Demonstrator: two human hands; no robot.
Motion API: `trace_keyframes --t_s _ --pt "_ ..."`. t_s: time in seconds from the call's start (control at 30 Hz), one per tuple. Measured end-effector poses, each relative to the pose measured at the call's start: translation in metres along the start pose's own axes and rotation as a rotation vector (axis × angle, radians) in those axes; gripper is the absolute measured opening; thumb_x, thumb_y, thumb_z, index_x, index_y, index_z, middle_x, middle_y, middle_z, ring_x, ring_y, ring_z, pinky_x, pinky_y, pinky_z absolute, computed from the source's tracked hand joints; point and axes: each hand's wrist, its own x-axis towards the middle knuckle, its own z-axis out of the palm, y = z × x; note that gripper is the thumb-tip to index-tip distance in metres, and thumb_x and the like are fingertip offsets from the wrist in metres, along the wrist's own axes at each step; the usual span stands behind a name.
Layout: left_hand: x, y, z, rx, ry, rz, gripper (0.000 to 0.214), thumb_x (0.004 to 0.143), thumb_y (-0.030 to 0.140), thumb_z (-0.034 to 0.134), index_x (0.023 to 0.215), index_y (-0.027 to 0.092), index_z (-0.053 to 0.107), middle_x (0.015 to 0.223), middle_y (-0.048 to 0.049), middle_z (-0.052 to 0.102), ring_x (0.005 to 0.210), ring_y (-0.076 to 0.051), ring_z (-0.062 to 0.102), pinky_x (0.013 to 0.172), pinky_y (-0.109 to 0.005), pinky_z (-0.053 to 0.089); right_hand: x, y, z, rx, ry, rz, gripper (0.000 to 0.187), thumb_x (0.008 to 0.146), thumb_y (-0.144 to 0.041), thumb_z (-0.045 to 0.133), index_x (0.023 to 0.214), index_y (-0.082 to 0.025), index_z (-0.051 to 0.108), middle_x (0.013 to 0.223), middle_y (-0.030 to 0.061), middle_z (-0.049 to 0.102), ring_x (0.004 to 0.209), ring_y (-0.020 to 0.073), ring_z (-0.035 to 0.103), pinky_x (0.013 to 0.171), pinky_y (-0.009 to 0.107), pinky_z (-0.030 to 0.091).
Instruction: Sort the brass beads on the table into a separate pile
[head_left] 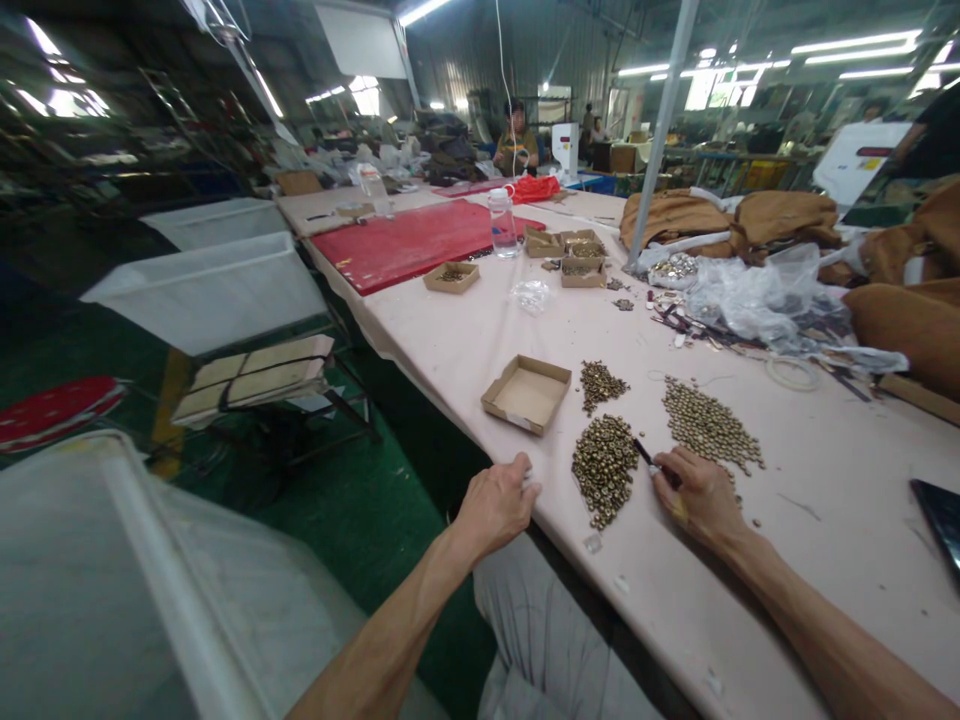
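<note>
My right hand (694, 490) is closed around a slim dark stick-like tool (643, 452), whose exact kind I cannot make out. Its tip points at the right side of a heap of small bronze-coloured metal studs (604, 468). Just beyond this hand lies a flatter spread of similar studs (709, 422). A smaller pile of little metal pieces (601, 386) sits behind the heap. My left hand (499, 503) rests at the table's near edge with curled fingers; something pale shows at the fingertips, too small to name. An empty shallow cardboard box (527, 393) stands beyond it.
Several small cardboard boxes (451, 277) of metal parts and a clear bottle (502, 225) stand farther back, near a red board (420, 240). Plastic bags (757, 295) and brown fabric (784, 218) lie right. White bins (210, 285) stand left; a phone-like dark object (941, 515) lies far right.
</note>
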Motion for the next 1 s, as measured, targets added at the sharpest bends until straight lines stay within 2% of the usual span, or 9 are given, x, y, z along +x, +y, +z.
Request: trace_keyframes --t_s 0.47,0.8,1.0 --pt "0.001 -0.006 0.006 -0.01 0.041 0.046 0.028 0.097 0.042 0.044 0.116 0.023 0.051 0.096 -0.0094 0.073 0.095 -0.028 0.071 0.082 -0.035 0.049 0.015 -0.005 0.006 -0.055 -0.002 0.034 0.023 0.094 -0.03 0.05 0.098 -0.019 0.069 0.088 0.0069 0.064 0.074 0.0165 0.058 0.069 0.028 0.041" --pt "0.0 -0.005 0.005 0.007 0.023 0.013 0.029 0.098 0.044 0.044 0.117 0.023 0.051 0.097 -0.0099 0.073 0.095 -0.028 0.071 0.082 -0.035 0.049 0.019 -0.002 0.014 -0.088 0.019 0.01 0.024 0.096 -0.03 0.047 0.098 -0.02 0.069 0.086 0.0066 0.061 0.073 0.0162 0.054 0.068 0.028 0.039" --pt "-0.001 -0.005 0.004 0.015 0.027 0.006 0.029 0.098 0.044 0.044 0.117 0.023 0.051 0.098 -0.0099 0.073 0.095 -0.028 0.071 0.082 -0.035 0.049 0.028 -0.004 0.02 -0.157 0.038 0.049 0.023 0.096 -0.028 0.047 0.095 -0.019 0.069 0.086 0.006 0.06 0.07 0.0152 0.052 0.067 0.028 0.036"
